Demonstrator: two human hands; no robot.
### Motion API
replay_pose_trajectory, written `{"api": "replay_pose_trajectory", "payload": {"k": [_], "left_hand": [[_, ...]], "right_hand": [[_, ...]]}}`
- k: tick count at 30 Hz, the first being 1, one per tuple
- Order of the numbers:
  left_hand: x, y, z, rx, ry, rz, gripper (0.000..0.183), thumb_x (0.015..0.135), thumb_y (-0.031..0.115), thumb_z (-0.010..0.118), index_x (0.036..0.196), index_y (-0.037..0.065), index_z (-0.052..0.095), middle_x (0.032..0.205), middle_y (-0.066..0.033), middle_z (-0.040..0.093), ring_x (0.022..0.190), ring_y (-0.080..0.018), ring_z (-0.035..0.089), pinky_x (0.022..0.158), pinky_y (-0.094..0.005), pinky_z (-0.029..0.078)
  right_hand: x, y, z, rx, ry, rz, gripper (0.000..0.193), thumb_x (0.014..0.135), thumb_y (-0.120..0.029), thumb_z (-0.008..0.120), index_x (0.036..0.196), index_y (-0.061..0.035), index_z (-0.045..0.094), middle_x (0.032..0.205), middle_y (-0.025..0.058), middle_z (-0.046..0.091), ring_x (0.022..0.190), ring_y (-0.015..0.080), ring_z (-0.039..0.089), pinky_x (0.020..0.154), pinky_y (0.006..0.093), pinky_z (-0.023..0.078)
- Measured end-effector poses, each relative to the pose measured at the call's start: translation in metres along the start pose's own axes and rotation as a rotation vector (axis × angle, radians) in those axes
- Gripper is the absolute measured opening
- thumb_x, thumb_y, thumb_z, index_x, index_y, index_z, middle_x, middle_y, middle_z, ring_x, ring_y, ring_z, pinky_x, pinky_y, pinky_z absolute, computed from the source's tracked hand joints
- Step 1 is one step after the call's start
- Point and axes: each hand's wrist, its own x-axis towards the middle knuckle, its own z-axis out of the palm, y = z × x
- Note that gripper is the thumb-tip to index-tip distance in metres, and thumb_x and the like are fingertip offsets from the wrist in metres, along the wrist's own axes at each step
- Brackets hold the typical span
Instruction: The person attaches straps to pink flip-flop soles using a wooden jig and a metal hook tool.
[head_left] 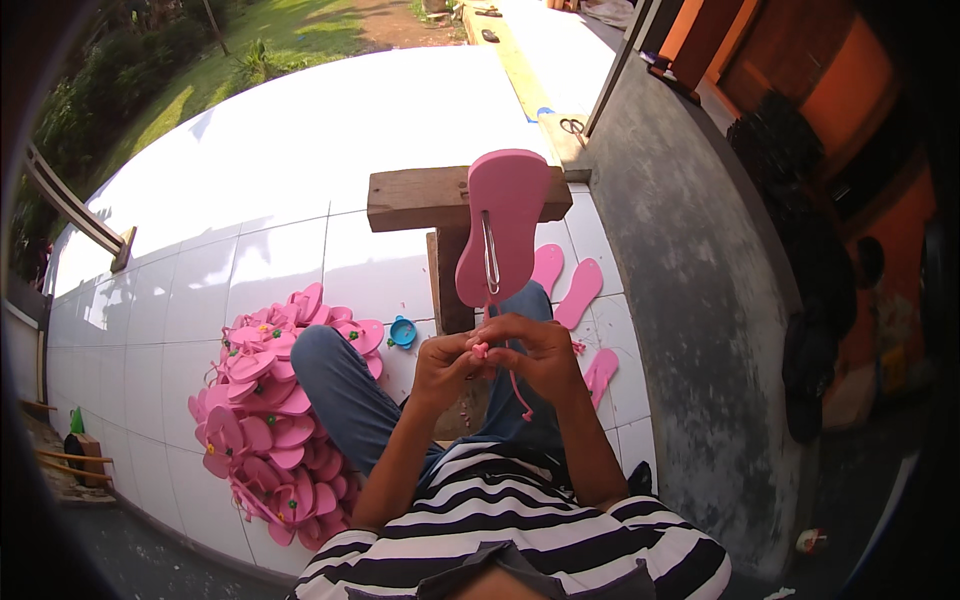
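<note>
Pink foam sandal sole (503, 225) stands upright on a wooden stand (455, 200), a metal hook (490, 255) through it. Left hand (443, 365) and right hand (535, 355) are both closed, pinching its pink strap (518, 392). Small blue round container (402, 331) sits on the tiled floor (270, 260) beside a sandal pile (270, 420); contents indiscernible.

Head-worn fisheye, looking steeply down (near), one view only

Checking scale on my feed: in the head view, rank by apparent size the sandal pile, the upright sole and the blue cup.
1. sandal pile, largest.
2. upright sole, though it sits nearer the camera, so it looks bigger.
3. blue cup, smallest.
</note>
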Motion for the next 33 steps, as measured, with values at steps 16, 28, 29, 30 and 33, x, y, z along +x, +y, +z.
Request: {"api": "replay_pose_trajectory", "payload": {"k": [16,28,29,30,33], "left_hand": [[0.092,0.114,0.022,1.226,0.28,0.912,0.02,0.089,0.007,0.064,0.108,0.004,0.064,0.107,-0.0109,0.067,0.093,-0.0235,0.06,0.077,-0.0335,0.047],[0.114,0.121,0.029,1.203,0.204,0.499,0.03,0.096,0.033,0.058,0.106,0.007,0.069,0.093,-0.0144,0.07,0.095,-0.0311,0.065,0.088,-0.0425,0.044],[0.114,0.12,0.03,1.191,0.186,0.48,0.029,0.096,0.032,0.058,0.107,0.008,0.068,0.092,-0.0143,0.07,0.094,-0.0313,0.065,0.088,-0.0426,0.043],[0.113,0.121,0.03,1.179,0.174,0.463,0.028,0.097,0.032,0.058,0.108,0.008,0.067,0.092,-0.0141,0.07,0.092,-0.0314,0.065,0.088,-0.0427,0.043],[0.116,0.12,0.025,1.295,0.172,0.54,0.026,0.098,0.03,0.056,0.109,0.008,0.065,0.091,-0.0138,0.07,0.09,-0.0314,0.066,0.09,-0.0432,0.042]], "right_hand": [[0.037,-0.013,0.012,0.298,0.281,-0.345,0.018,0.086,0.009,0.066,0.099,-0.0002,0.059,0.101,0.0136,0.063,0.085,0.018,0.067,0.08,0.0305,0.055],[0.042,-0.007,-0.003,-0.155,0.128,-0.438,0.021,0.084,0.012,0.065,0.096,-0.0012,0.055,0.099,0.0144,0.063,0.089,0.0193,0.066,0.078,0.0329,0.057],[0.041,-0.007,-0.003,-0.128,0.123,-0.416,0.02,0.085,0.011,0.065,0.096,-0.0013,0.055,0.098,0.0137,0.063,0.089,0.0181,0.066,0.077,0.0317,0.057],[0.042,-0.01,-0.003,-0.1,0.113,-0.395,0.019,0.085,0.01,0.066,0.096,-0.0014,0.056,0.098,0.0129,0.064,0.088,0.0169,0.066,0.076,0.0305,0.056],[0.046,-0.026,-0.005,0.184,0.089,-0.1,0.006,0.089,-0.001,0.067,0.092,-0.0026,0.063,0.087,0.0063,0.066,0.079,0.0115,0.063,0.072,0.0262,0.051]]}}
